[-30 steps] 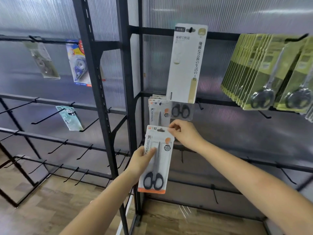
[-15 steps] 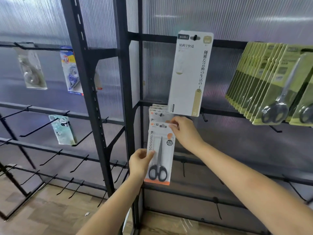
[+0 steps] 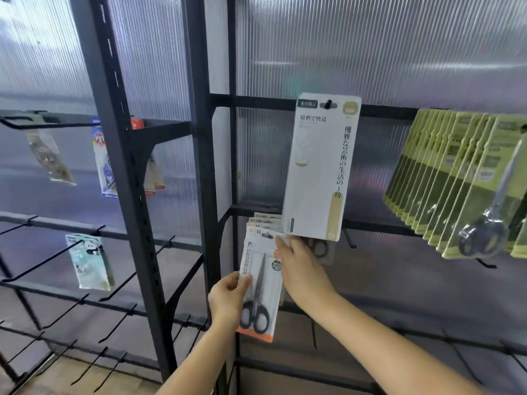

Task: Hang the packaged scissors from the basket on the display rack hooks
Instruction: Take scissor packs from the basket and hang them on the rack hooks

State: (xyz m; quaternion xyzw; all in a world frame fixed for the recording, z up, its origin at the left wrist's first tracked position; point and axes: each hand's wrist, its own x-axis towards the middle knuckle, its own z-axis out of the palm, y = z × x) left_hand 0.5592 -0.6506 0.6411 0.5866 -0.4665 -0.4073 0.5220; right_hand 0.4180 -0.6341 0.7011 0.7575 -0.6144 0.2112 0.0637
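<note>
A white and orange scissors package point(image 3: 261, 283) with black-handled scissors is held upright against the black display rack point(image 3: 204, 178). My left hand point(image 3: 228, 302) grips its lower left edge. My right hand point(image 3: 299, 269) pinches its upper right corner near the hang hole. Just behind its top, several identical packages point(image 3: 266, 220) hang on a hook. Whether the held package's hole is on the hook cannot be told. The basket is out of view.
A tall white package point(image 3: 320, 166) hangs just above my right hand. A row of green scissors packages point(image 3: 456, 183) hangs at the right. Bare black hooks point(image 3: 119, 283) stick out at the lower left, with a few small packets point(image 3: 88, 260) hanging there.
Both hands have raised the package up and toward the rack, level with the hanging stack. The camera has moved closer and tilted up.
</note>
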